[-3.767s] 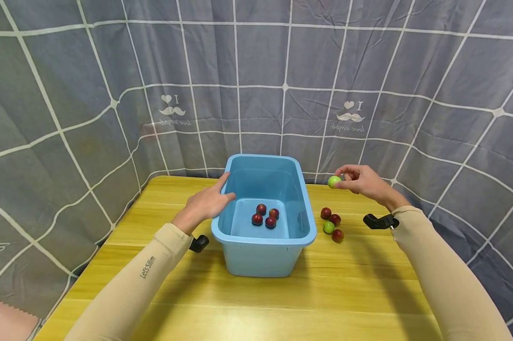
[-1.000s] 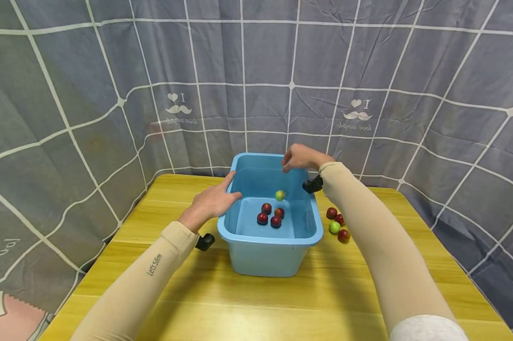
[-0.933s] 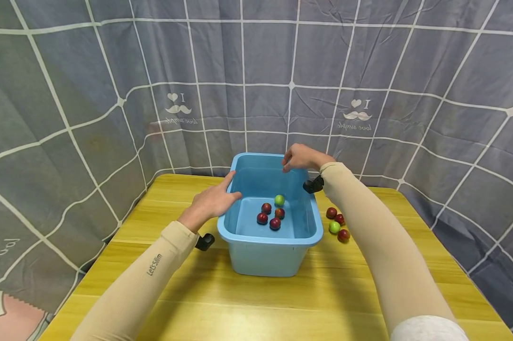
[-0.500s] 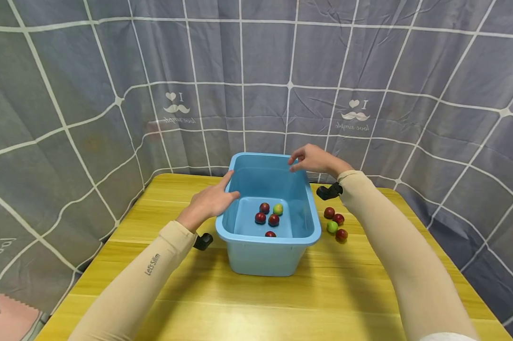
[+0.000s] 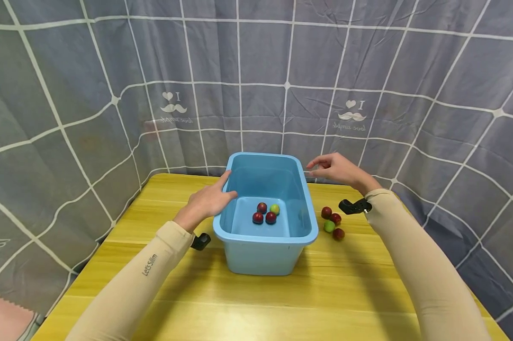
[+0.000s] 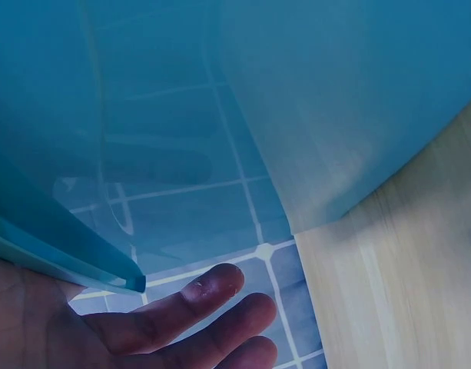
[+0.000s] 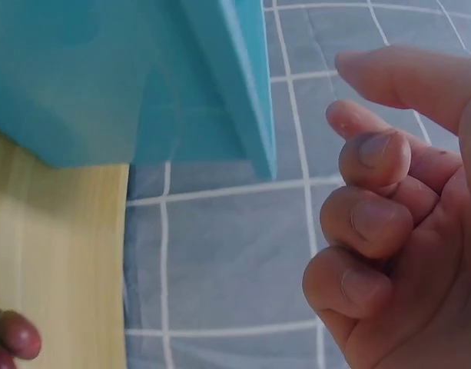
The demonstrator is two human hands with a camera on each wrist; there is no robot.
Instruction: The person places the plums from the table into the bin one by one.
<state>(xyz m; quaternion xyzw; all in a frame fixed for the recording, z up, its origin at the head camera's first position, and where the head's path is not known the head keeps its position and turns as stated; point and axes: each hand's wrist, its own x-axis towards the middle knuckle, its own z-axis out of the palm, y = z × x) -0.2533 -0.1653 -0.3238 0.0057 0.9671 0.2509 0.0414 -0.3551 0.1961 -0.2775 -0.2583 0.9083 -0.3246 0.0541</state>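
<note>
A blue plastic tub (image 5: 258, 255) stands on the table. My left hand (image 5: 207, 201) holds its left rim, thumb over the inner side and fingers outside beneath the rim (image 6: 74, 257). On the tub's floor lie three dark red plums (image 5: 271, 217) and a green plum-like fruit (image 5: 274, 209); the front wall hides part of the floor. My right hand (image 5: 339, 169) hovers right of the tub near its back corner, holding nothing. Its thumb and index finger are apart, and the other fingers (image 7: 366, 223) are loosely curled. Below it, three red plums (image 5: 338, 234) cluster round another green fruit (image 5: 329, 226).
A wooden table (image 5: 247, 303) carries the tub and loose fruit. Behind and at both sides hangs a grey curtain (image 5: 213, 61) with white grid lines, close to the table's back edge. Both wrists wear a black camera mount (image 5: 201, 241).
My right hand let the green fruit drop into the tub, then drew back rightward. One red plum rolled toward the front wall, out of sight. My left hand stays on the rim.
</note>
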